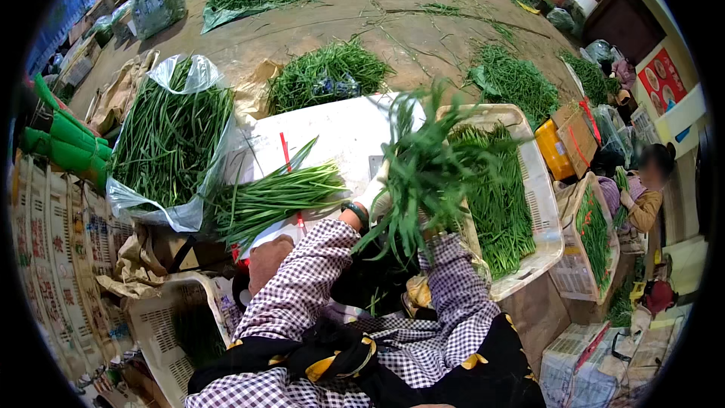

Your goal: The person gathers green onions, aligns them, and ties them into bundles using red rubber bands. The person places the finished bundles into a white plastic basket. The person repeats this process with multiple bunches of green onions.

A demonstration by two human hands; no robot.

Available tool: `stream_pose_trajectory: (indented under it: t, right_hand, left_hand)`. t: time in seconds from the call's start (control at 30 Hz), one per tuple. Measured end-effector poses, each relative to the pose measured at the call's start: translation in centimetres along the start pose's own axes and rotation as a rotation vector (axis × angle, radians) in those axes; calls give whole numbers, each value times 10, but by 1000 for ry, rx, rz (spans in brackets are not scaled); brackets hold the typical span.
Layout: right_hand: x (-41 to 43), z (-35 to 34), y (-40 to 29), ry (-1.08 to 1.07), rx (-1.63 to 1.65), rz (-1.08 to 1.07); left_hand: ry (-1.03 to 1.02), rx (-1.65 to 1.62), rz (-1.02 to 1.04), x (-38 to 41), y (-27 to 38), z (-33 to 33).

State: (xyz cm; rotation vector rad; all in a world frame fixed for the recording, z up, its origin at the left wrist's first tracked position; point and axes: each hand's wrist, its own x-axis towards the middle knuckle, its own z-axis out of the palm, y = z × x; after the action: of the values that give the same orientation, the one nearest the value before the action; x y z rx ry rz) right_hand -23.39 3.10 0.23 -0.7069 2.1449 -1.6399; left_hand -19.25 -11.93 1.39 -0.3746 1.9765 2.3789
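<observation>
Long green leafy stalks, a loose bunch point(419, 164) blurred by motion, hang over the white board's right end. My left hand point(375, 195), in a white glove with a dark bracelet at the wrist, is at the bunch's left side; its fingers are mostly hidden. The leaves cover my right hand, below the bunch. On the white board point(334, 124), left of my left hand, lies a pile of green stalks point(283, 192), with red strips above and below it. An open plastic bag point(170, 136) full of the greens stands at the left.
Close on the right is a cream plastic crate point(541, 232) holding bunched greens. Another crate point(153, 317) stands at lower left. A co-worker point(640, 198) holds greens beside a further crate point(572, 260). Heaps of greens point(331, 73) lie on the floor beyond the board.
</observation>
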Motion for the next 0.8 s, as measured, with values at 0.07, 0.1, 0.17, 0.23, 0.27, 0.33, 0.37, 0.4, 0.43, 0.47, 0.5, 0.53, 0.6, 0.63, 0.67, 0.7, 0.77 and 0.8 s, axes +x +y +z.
stream_pose_trajectory:
  t: [0.07,0.1,0.17,0.23,0.27,0.33,0.37,0.4,0.43,0.47,0.5,0.53,0.6,0.63,0.67,0.7,0.77,0.8]
  right_hand:
    - [4,8,-4,-70,-179,25]
    - [0,3,-7,-75,-278,43]
    - [11,-1,-21,-158,-453,33]
    - [21,-7,-34,-254,-578,21]
    - [20,-8,-42,-292,-549,35]
    - [6,-7,-28,-285,-160,239]
    - [-6,-3,-8,-188,213,398]
    - [-15,6,9,-79,531,526]
    - [-29,4,11,-94,-263,386]
    - [-42,2,42,-103,-179,391]
    - [-51,3,73,-117,-90,393]
    - [-60,7,39,-78,23,466]
    - [-71,14,29,-38,44,459]
    - [-78,18,24,-4,92,431]
    - [-88,22,19,9,125,380]
    - [-98,20,64,42,-257,374]
    - [-104,34,41,-23,-405,322]
    - [-109,38,56,-50,-400,373]
  left_hand:
    - [37,-26,-54,3,-12,-14]
    - [-12,-76,-78,3,-10,-13]
    - [-75,-107,-112,3,3,-21]
    - [-177,-103,-150,7,8,-16]
    - [-209,-83,-173,6,8,-14]
    - [-97,51,11,1,3,-3]
    - [78,183,-37,-15,4,6]
    - [38,-120,-290,-25,-9,11]
    - [1,-434,-545,-37,-25,17]
    - [11,-540,-568,-46,-37,29]
    - [30,-646,-593,-55,-50,36]
    - [-42,-768,-607,-63,-66,34]
    - [-20,-827,-546,-75,-82,34]
    - [-27,-851,-497,-82,-81,36]
    - [-17,-836,-511,-93,-81,38]
    - [-46,-832,-523,-99,-77,43]
    - [-33,-1000,-522,-113,-104,32]
    - [65,-1067,-510,-112,-145,28]
